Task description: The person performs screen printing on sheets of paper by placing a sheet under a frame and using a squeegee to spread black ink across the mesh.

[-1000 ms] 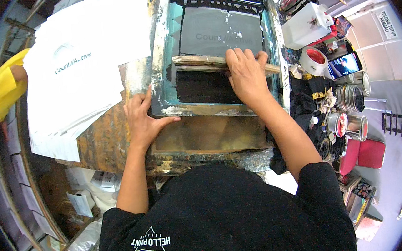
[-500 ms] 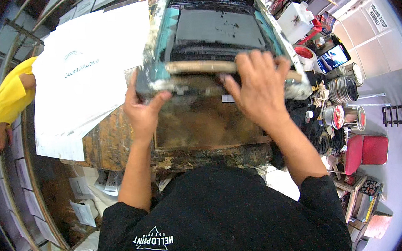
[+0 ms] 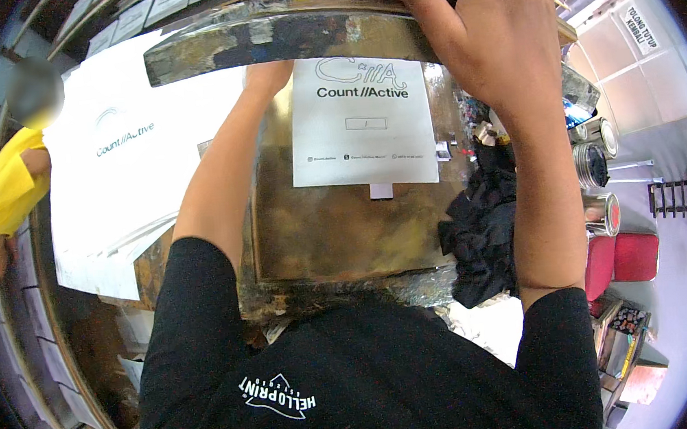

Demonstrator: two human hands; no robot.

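The screen printing frame (image 3: pixel 279 42) is tilted up, its paint-stained front bar crossing the top of the view. Over that bar my right hand (image 3: pixel 498 21) is closed around a wooden squeegee (image 3: pixel 566 32), most of which the hand and the picture's edge hide. My left hand (image 3: pixel 270 77) reaches beneath the raised bar, beside the upper left of a printed white sheet (image 3: pixel 362 143). Its fingers are out of sight behind the bar. The sheet, with dark lettering and a line drawing, lies on a brown board (image 3: pixel 337 235).
A stack of large white printed sheets (image 3: pixel 141 191) lies on the left. Black cloth (image 3: pixel 484 239) is bunched at the board's right, with cans (image 3: pixel 602 215) and a red chair (image 3: pixel 637 256) beyond. At the far left is a person in a yellow top (image 3: pixel 10 182).
The frame has swung up from lying flat, uncovering the printed sheet. My right hand has risen with the squeegee. My left hand has moved from the frame's left corner to under its bar.
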